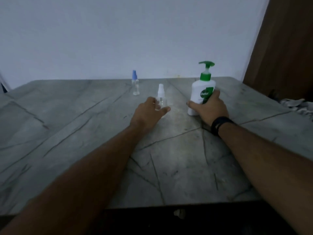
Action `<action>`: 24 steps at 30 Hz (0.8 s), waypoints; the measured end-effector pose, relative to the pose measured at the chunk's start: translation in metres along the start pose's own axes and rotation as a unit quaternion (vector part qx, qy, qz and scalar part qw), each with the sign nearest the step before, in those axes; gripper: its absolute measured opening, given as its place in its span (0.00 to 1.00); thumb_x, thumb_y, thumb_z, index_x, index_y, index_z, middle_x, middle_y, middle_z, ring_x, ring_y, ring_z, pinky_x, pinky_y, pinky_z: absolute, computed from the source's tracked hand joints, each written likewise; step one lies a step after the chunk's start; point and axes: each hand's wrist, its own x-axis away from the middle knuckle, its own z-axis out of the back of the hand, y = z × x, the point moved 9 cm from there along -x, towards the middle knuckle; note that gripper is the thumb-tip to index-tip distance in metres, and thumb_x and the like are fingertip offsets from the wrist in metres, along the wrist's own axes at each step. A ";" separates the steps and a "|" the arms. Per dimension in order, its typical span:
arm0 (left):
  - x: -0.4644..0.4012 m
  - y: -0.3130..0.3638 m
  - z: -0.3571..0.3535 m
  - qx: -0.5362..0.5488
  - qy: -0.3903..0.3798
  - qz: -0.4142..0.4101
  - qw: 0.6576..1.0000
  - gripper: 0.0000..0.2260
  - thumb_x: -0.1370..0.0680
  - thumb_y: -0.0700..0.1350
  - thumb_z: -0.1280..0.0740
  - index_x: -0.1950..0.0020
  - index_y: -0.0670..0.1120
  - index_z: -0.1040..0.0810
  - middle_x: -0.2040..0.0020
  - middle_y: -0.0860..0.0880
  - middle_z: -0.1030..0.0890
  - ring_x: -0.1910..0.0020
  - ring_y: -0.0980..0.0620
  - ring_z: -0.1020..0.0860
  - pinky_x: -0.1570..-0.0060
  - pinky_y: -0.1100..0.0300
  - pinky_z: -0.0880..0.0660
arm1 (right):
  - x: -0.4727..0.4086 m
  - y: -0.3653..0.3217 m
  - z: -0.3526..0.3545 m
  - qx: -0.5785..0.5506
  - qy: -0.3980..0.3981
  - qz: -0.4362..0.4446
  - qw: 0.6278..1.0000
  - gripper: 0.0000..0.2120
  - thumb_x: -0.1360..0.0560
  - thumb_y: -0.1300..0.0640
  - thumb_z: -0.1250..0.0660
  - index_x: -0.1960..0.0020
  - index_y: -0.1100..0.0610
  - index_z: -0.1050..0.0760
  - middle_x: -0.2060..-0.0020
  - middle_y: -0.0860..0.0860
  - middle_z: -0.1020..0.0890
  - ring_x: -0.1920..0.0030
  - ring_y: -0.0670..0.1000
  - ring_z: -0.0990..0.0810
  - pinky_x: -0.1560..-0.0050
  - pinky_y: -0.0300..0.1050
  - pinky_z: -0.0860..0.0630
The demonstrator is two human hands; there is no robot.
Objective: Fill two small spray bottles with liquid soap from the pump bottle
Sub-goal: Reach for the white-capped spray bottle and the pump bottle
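A white pump bottle (pixel 201 89) with a green pump head and a Dettol label stands on the grey marbled table (pixel 84 124). My right hand (pixel 210 108) is wrapped around its lower body. A small clear spray bottle with a white cap (pixel 160 94) stands left of it; my left hand (pixel 149 111) curls around its base, fingers and thumb on either side. A second small clear spray bottle with a blue cap (pixel 135 84) stands upright farther back and to the left, untouched.
A pale wall rises behind the table's far edge. A brown wooden panel (pixel 284 48) stands at the right. Crumpled cloth (pixel 298 106) lies at the table's right edge. A black band sits on my right wrist.
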 end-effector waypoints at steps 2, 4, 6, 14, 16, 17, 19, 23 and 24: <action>0.006 0.001 0.002 0.003 -0.006 0.005 1.000 0.26 0.29 0.65 0.29 0.41 0.50 0.26 0.46 0.52 0.18 0.49 0.52 0.20 0.49 0.55 0.23 | 0.008 0.000 0.004 -0.004 0.000 0.004 1.000 0.43 0.38 0.31 0.25 0.35 0.53 0.38 0.42 0.52 0.21 0.45 0.57 0.21 0.43 0.56 0.22; 0.009 0.002 0.001 0.005 -0.013 0.005 1.000 0.27 0.29 0.65 0.29 0.39 0.49 0.27 0.45 0.52 0.18 0.49 0.52 0.21 0.50 0.56 0.25 | 0.012 0.000 0.005 -0.004 0.000 0.007 1.000 0.42 0.37 0.32 0.24 0.35 0.53 0.37 0.42 0.52 0.21 0.45 0.57 0.20 0.43 0.56 0.22; 0.010 0.002 0.001 -0.001 -0.016 0.004 1.000 0.28 0.28 0.65 0.30 0.37 0.48 0.28 0.43 0.51 0.19 0.49 0.51 0.21 0.50 0.55 0.25 | 0.013 0.001 0.005 -0.004 0.002 0.007 1.000 0.42 0.38 0.31 0.25 0.36 0.53 0.37 0.42 0.52 0.21 0.44 0.57 0.20 0.43 0.57 0.21; 0.011 0.004 0.001 0.011 -0.017 0.017 1.000 0.39 0.34 0.72 0.31 0.32 0.48 0.33 0.38 0.50 0.23 0.46 0.52 0.23 0.47 0.55 0.24 | 0.014 -0.003 0.008 -0.031 0.004 0.009 0.999 0.51 0.39 0.29 0.24 0.27 0.52 0.42 0.37 0.51 0.22 0.40 0.57 0.21 0.39 0.56 0.23; 0.013 0.006 0.005 0.048 -0.003 0.009 0.999 0.40 0.33 0.73 0.33 0.31 0.48 0.34 0.35 0.49 0.25 0.42 0.50 0.24 0.44 0.53 0.25 | 0.015 -0.004 0.008 -0.043 0.005 0.012 0.999 0.53 0.38 0.30 0.24 0.24 0.52 0.43 0.35 0.50 0.22 0.38 0.56 0.22 0.37 0.56 0.24; 0.013 0.005 0.009 0.079 0.005 0.007 0.997 0.39 0.32 0.73 0.35 0.31 0.48 0.35 0.34 0.49 0.25 0.41 0.49 0.23 0.42 0.52 0.25 | 0.015 -0.004 0.008 -0.050 0.005 0.012 0.999 0.53 0.38 0.30 0.24 0.24 0.51 0.44 0.35 0.50 0.22 0.38 0.56 0.22 0.36 0.56 0.24; 0.011 -0.004 0.022 0.143 0.029 0.011 0.989 0.39 0.32 0.75 0.39 0.32 0.49 0.33 0.35 0.48 0.24 0.42 0.47 0.22 0.41 0.48 0.24 | 0.015 -0.005 0.008 -0.060 0.005 0.012 0.998 0.55 0.39 0.29 0.25 0.23 0.50 0.45 0.34 0.49 0.23 0.37 0.55 0.22 0.35 0.56 0.25; -0.006 -0.035 0.051 0.134 0.085 0.033 0.987 0.28 0.25 0.68 0.39 0.36 0.47 0.31 0.41 0.50 0.23 0.46 0.50 0.23 0.48 0.55 0.25 | 0.015 -0.005 0.007 -0.067 0.004 0.014 0.998 0.59 0.43 0.24 0.27 0.22 0.49 0.46 0.33 0.49 0.23 0.37 0.55 0.22 0.36 0.58 0.24; -0.012 -0.040 0.057 0.106 0.105 0.029 0.988 0.24 0.23 0.64 0.37 0.38 0.46 0.30 0.43 0.51 0.23 0.48 0.53 0.24 0.53 0.60 0.28 | 0.015 -0.006 0.007 -0.069 0.005 0.015 0.997 0.58 0.42 0.25 0.27 0.22 0.49 0.46 0.33 0.49 0.23 0.37 0.55 0.22 0.36 0.58 0.24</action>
